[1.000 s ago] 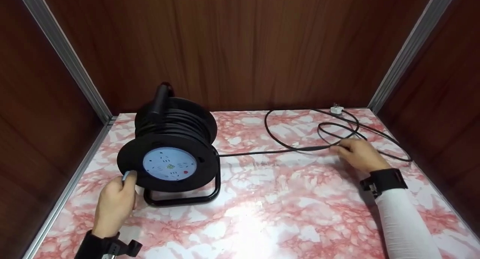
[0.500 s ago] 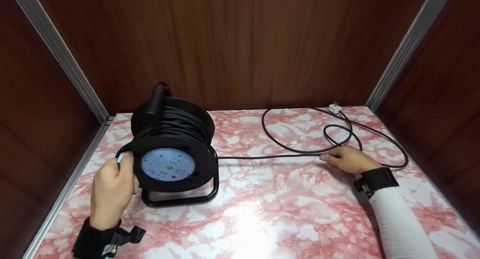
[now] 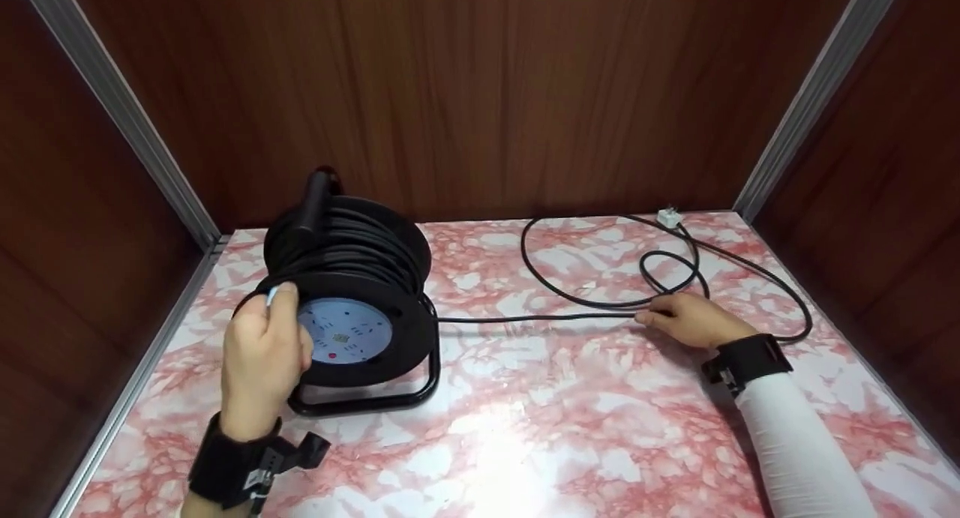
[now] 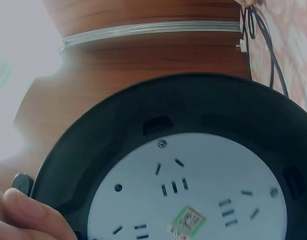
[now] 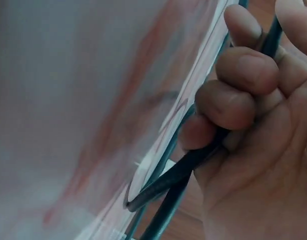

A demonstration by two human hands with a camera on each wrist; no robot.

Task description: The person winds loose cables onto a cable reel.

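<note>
Cable reel (image 3: 356, 284): left hand (image 3: 264, 345) grips its blue knob (image 3: 272, 294) at ten o'clock; right hand (image 3: 694, 320), towards three o'clock, grasps black cable (image 3: 525, 318).

Wood-grain panels (image 3: 480, 91) and metal strips (image 3: 130, 113) border a red-and-white tabletop (image 3: 600, 428).

Tabletop (image 3: 570, 413) with reel (image 3: 352, 287), cable (image 3: 536, 318), seemingly plug (image 3: 668, 217)

The left hand (image 3: 262, 345) is raised, back toward the head camera, fingers (image 3: 285, 312) curled in a grip, left wrist (image 3: 246, 426) directly below. The right hand (image 3: 694, 319), well apart, lies back uppermost, its forearm (image 3: 806, 447) running diagonally from lower right; the right wrist view shows at least 4 curled fingertips (image 5: 246, 70).
</note>
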